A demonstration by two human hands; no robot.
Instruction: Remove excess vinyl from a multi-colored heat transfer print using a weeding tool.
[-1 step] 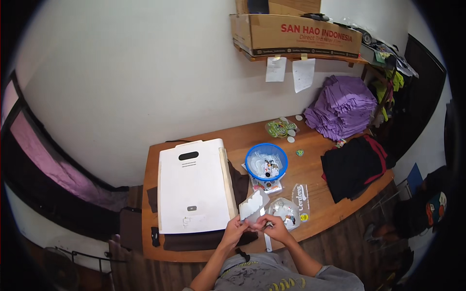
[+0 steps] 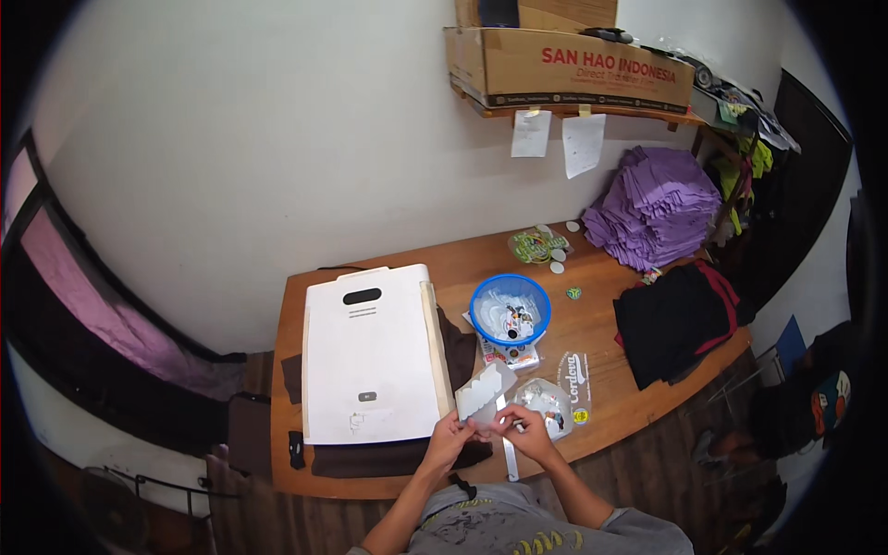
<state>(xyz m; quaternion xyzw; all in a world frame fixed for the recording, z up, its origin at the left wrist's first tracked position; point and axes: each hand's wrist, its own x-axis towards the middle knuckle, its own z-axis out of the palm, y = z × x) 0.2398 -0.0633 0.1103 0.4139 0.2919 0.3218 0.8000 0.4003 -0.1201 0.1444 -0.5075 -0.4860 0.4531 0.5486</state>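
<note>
My left hand (image 2: 448, 440) is closed on the lower edge of a translucent film sheet (image 2: 483, 391) with white shapes on it, tilted up above the table's front edge. Close by that edge is my right hand (image 2: 527, 435), its fingertips pinched together; whatever sits between them is too small to make out. Beyond my right hand lies a clear plastic bag (image 2: 546, 400) with small printed pieces inside. A white strip (image 2: 510, 453) lies between my forearms. The blue-rimmed basket (image 2: 474, 326) holds many cut film pieces and stands on printed sheets (image 2: 511, 357).
A white heat press (image 2: 370, 342) covers the table's left part, with dark brown cloth (image 2: 370, 462) under it. Black garments (image 2: 673, 319) and a purple cloth stack (image 2: 652, 208) are to the right. A lettered transfer (image 2: 580, 384) lies flat. Another person (image 2: 800, 407) is at far right.
My right hand's fingers have shifted slightly and drawn up a little beside the film sheet. My left hand keeps its hold on the sheet. The whole view has moved a touch.
</note>
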